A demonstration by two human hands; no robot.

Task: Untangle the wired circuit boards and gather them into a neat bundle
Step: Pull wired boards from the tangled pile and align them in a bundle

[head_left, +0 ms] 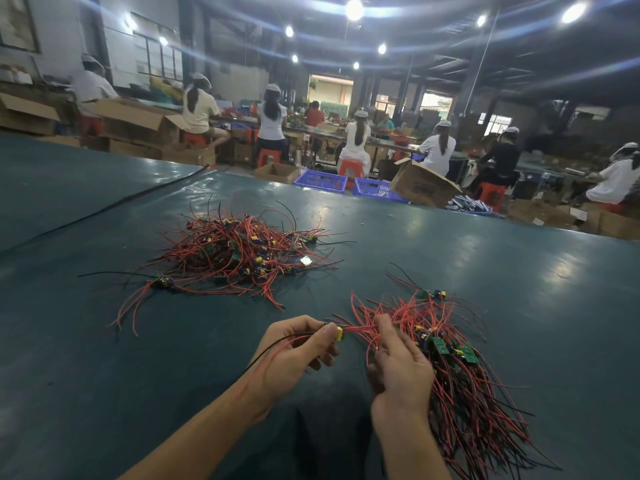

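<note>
The left hand point(298, 351) pinches one small circuit board point(337, 332) with a yellow part between thumb and fingertips; its red and black tail wires trail back across the palm and wrist. The right hand point(398, 362), seen from the back, has its fingers curled and grips the red leads point(360, 329) running from that board. Both hands are held just above the table point(485, 271), on the near side of the tangled pile point(242, 251) of red-wired boards. The gathered bundle point(460, 368) lies nearer than the pile and to its right, directly behind the right hand, boards grouped at the middle and wires fanned toward the near edge. One stray board point(433, 294) lies right of the pile, just beyond the bundle; another point(162, 282) sits at the pile's near left fringe. A black cable point(121, 206) runs diagonally across the surface left of the pile. The surface is a dark green glossy sheet with lamp reflections. Beyond the pile, past the far table edge, stand blue crates point(320, 180) and an open cardboard box point(424, 185). Further back, capped workers point(356, 140) sit on red stools point(349, 168) at long benches. Bright ceiling lamps point(354, 9) hang under a dark roof.
</note>
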